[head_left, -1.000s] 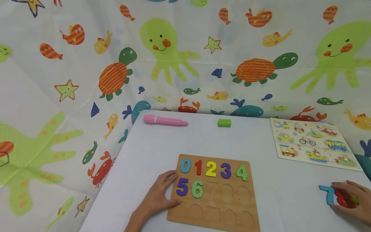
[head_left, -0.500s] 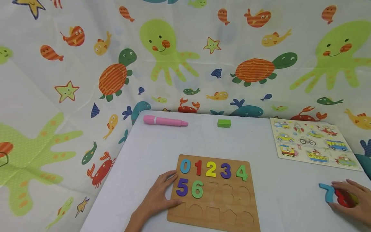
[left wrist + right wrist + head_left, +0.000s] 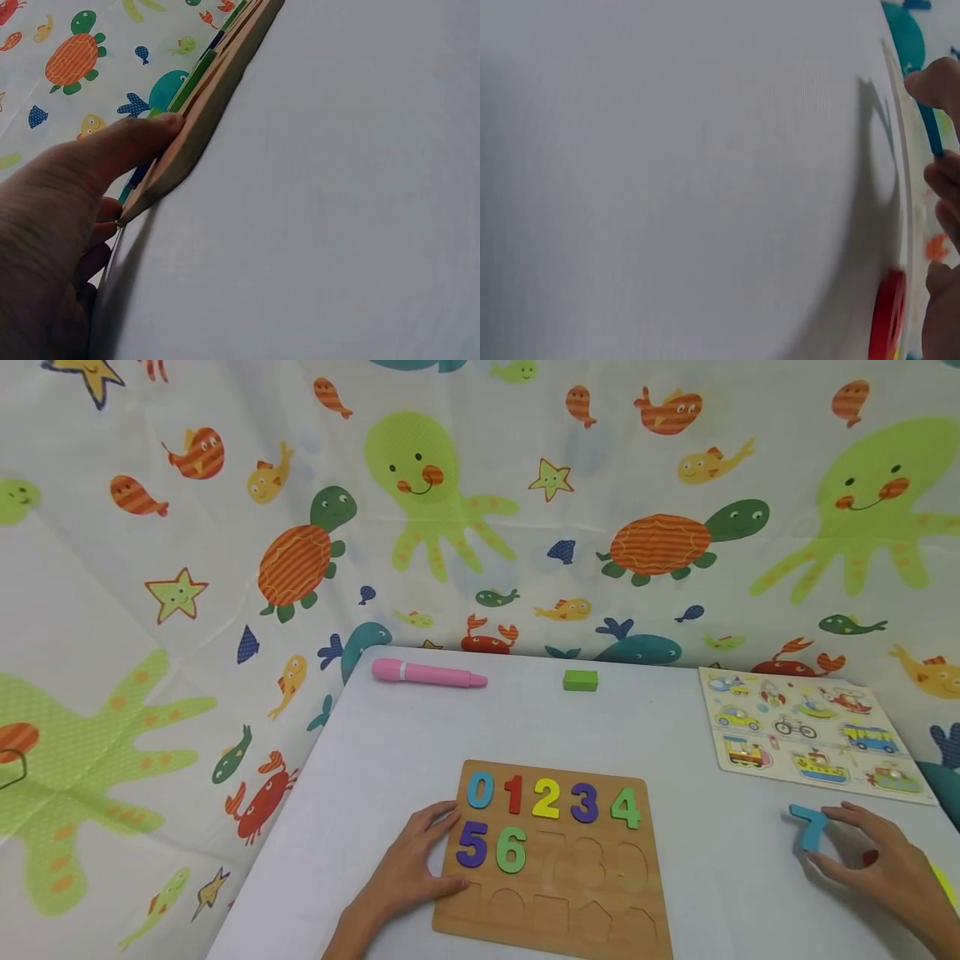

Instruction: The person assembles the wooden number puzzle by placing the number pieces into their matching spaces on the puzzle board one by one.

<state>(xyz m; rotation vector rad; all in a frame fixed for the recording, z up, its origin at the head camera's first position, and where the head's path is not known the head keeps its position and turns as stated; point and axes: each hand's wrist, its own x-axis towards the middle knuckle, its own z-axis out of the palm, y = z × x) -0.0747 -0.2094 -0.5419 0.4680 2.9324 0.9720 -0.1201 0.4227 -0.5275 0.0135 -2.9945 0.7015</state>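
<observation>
A brown wooden number puzzle board (image 3: pixel 592 920) lies on the table, with the numbers 0 to 6 in their slots and the other recesses bare. My left hand (image 3: pixel 408 868) grips its left edge, thumb on top, fingers bent against the side; the left wrist view shows the thumb on the board's rim (image 3: pixel 199 139). To the board's right, my right hand (image 3: pixel 877 860) pinches a blue number 7 (image 3: pixel 812 828) between thumb and fingers. In the right wrist view this blue piece (image 3: pixel 930 127) is held above the table. A red piece (image 3: pixel 887 315) lies beneath, mostly hidden in the head view.
A yellow piece (image 3: pixel 945 885) shows beyond the right wrist. A vehicle picture puzzle (image 3: pixel 813 731) lies at the back right. Along the back are a pink toy microphone (image 3: pixel 431 674) and a green block (image 3: pixel 581 681). A sea-animal cloth (image 3: pixel 480 485) hangs behind the table.
My right hand has lifted the blue 7 away from the red and yellow pieces and moved left and slightly farther back. My left hand stays on the board.
</observation>
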